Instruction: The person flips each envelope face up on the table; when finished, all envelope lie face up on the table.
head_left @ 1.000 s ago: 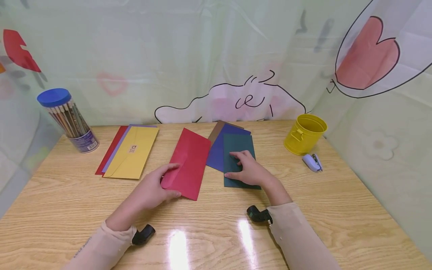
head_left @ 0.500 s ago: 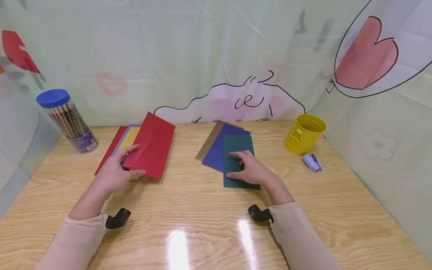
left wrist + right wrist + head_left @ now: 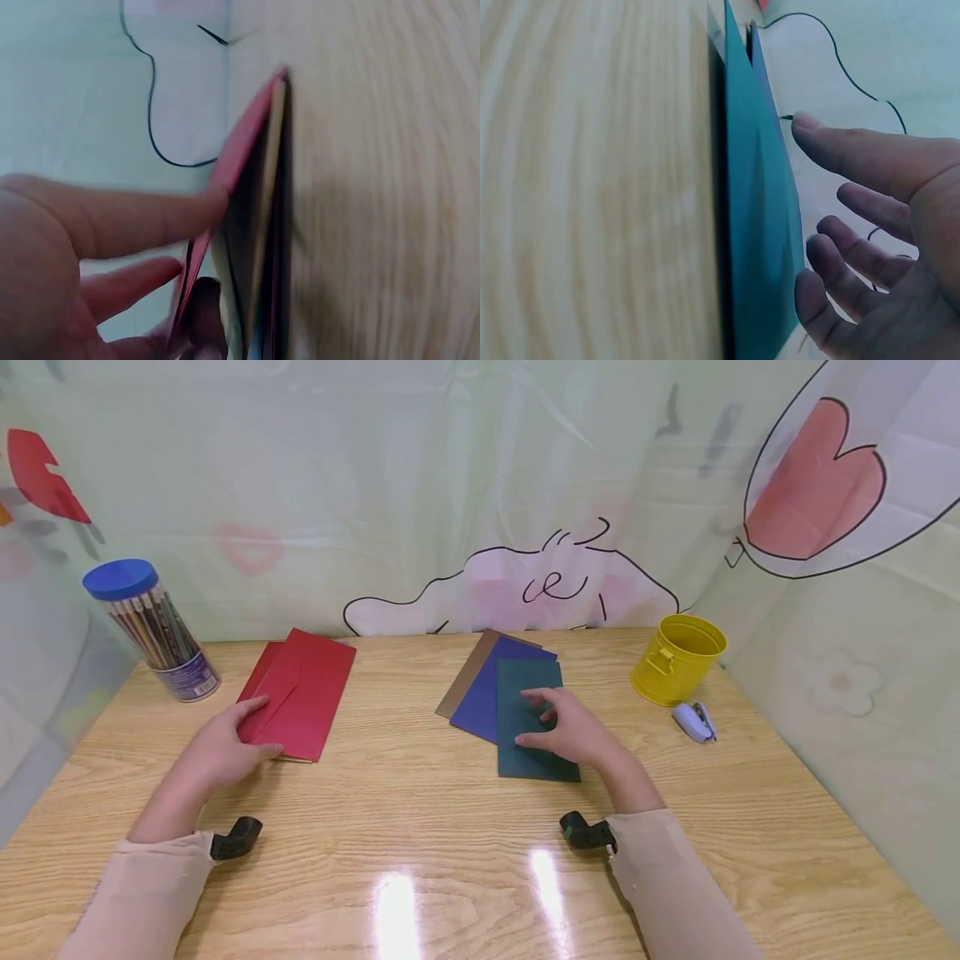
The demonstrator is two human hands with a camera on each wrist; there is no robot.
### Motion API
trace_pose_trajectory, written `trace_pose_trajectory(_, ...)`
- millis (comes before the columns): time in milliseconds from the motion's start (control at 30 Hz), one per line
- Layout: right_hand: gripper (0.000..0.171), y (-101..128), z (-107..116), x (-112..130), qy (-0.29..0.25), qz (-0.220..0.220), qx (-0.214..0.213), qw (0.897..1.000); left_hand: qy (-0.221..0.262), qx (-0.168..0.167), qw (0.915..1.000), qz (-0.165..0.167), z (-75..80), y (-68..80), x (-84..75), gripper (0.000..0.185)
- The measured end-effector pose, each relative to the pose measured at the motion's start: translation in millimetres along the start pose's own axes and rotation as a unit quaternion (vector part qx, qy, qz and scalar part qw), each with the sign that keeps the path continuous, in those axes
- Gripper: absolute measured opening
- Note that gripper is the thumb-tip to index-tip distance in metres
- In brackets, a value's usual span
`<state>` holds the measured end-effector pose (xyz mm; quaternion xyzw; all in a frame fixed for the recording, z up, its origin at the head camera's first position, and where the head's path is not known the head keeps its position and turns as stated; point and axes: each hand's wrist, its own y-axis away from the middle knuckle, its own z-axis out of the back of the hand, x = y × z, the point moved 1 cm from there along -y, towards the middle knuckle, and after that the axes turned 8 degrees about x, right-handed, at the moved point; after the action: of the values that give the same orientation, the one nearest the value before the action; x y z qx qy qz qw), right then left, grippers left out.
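From my remote head feed, saw wood-grain table [image 3: 420, 802], two bright reflections [image 3: 395, 910] on its near part. At far left stood blue-lidded pencil tub [image 3: 161, 635], stack of envelopes [image 3: 258, 669] near it. Mid-table lay brown sheet [image 3: 465, 683], blue sheet [image 3: 477, 706], dark green sheet [image 3: 521, 758], overlapping. At right, I noted yellow bucket [image 3: 663, 677], lilac stapler [image 3: 691, 724] just in front.

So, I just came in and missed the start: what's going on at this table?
A person's left hand holds a red envelope over the left pile, with a yellow one showing at its edge. The right hand hovers over a dark green paper on the other pile, gripping nothing; blue and brown pieces show from under that. The red envelope hasn't been let go yet.
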<state>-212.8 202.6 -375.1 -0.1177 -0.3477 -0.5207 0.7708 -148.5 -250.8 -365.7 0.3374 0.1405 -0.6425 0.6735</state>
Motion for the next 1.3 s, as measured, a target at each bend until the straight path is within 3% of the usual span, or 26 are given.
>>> trace_pose_trajectory(133,0.069,1,6,-6,0.003,-0.004,-0.012,1.0,-0.078,-0.016,0.9968,0.006,-3.8,-0.8,1.9,0.077)
trace_pose_trajectory(233,0.068,3,10,-11,0.008,-0.016,-0.013,1.0,-0.1,-0.033,0.9944,-0.007,-6.1,0.2,-1.3,0.07)
trace_pose_trajectory(467,0.061,5,13,-18,0.027,-0.018,-0.017,0.999,-0.015,-0.032,0.9913,-0.127,-13.5,4.5,-20.9,0.048)
trace_pose_trajectory(667,0.062,4,10,-19,0.082,-0.03,-0.001,0.996,0.021,-0.02,0.9839,-0.176,-28.0,2.3,-30.2,0.041)
trace_pose_trajectory(933,0.061,2,6,-9,0.112,-0.027,0.02,0.993,-0.007,-0.004,0.9885,-0.151,-38.1,-2.6,-24.0,0.043)
trace_pose_trajectory(1100,0.061,3,3,-1,0.128,-0.023,0.036,0.991,-0.023,-0.016,0.989,-0.145,-38.3,-3.1,-21.9,0.043)
trace_pose_trajectory(1300,0.069,3,-1,4,0.127,-0.015,0.048,0.991,-0.066,-0.019,0.9908,-0.116,-37.2,-3.8,-19.8,0.052)
